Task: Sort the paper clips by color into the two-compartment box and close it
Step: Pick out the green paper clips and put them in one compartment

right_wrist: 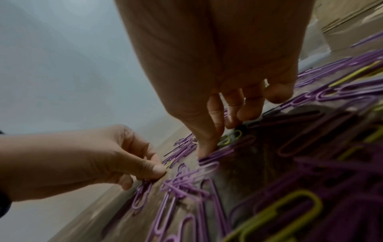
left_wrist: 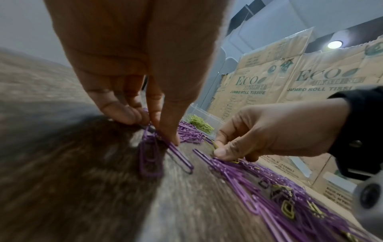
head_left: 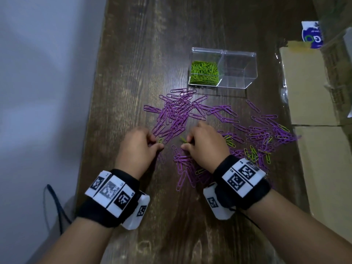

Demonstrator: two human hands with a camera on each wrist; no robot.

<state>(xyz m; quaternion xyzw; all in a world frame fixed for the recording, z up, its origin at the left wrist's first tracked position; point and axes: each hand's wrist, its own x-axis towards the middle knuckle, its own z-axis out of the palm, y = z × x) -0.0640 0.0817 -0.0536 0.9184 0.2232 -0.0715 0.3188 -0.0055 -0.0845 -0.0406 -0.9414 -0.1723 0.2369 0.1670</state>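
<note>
A clear two-compartment box (head_left: 236,54) stands open at the back right of the wooden table. Its left half holds green paper clips (head_left: 204,72); its right half (head_left: 240,80) holds nothing. Purple paper clips (head_left: 177,115) lie spread in front of it, with green ones (head_left: 253,153) mixed in at the right. My left hand (head_left: 158,143) has its fingers curled and pinches a small green clip (right_wrist: 168,164) among purple ones (left_wrist: 149,152). My right hand (head_left: 185,143) pinches green clips (left_wrist: 214,145) between thumb and forefinger, close beside the left hand.
Stacked cardboard boxes (head_left: 314,92) line the table's right edge, with a blue and white packet (head_left: 312,35) behind them. A pale wall (head_left: 38,92) runs along the left edge. A dark cable (head_left: 55,202) hangs at the lower left.
</note>
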